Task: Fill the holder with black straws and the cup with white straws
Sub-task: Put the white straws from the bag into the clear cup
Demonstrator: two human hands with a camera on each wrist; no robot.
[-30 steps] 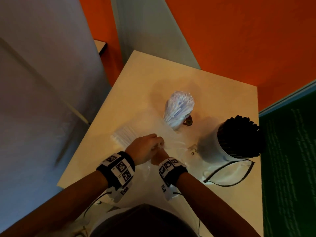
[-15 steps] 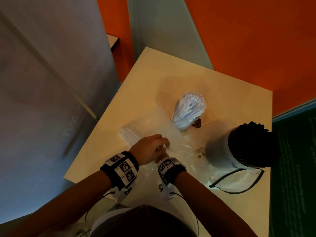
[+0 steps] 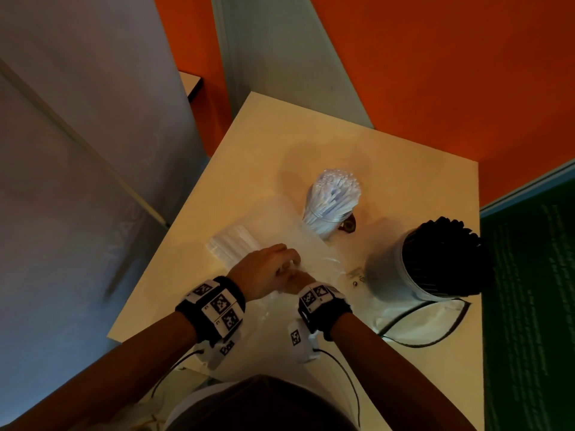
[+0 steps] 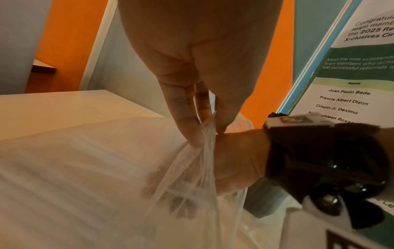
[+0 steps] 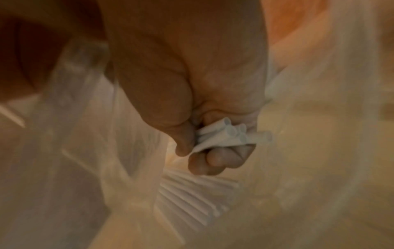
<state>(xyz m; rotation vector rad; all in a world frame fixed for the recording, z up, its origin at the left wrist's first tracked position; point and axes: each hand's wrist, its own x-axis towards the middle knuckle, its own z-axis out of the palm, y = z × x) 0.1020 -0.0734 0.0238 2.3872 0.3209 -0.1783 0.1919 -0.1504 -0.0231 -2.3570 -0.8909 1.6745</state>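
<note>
A clear cup (image 3: 323, 223) packed with white straws (image 3: 336, 194) stands mid-table. To its right a white holder (image 3: 389, 275) is full of black straws (image 3: 441, 256). A clear plastic bag (image 3: 280, 219) with loose white straws (image 3: 233, 244) lies in front of the cup. My left hand (image 3: 289, 262) pinches the bag's mouth (image 4: 208, 129). My right hand (image 3: 292, 276) is inside the bag and grips a small bunch of white straws (image 5: 226, 134). More straws (image 5: 192, 193) lie below it.
An empty clear bag with a dark edge (image 3: 420, 321) lies at the table's front right, beside the holder. A small brown object (image 3: 348, 225) sits against the cup. A green poster board (image 3: 529, 306) stands along the table's right side.
Both hands stay at the bag's mouth. The head view has shifted, so the table sits further right in the frame; the cup and holder have not moved.
</note>
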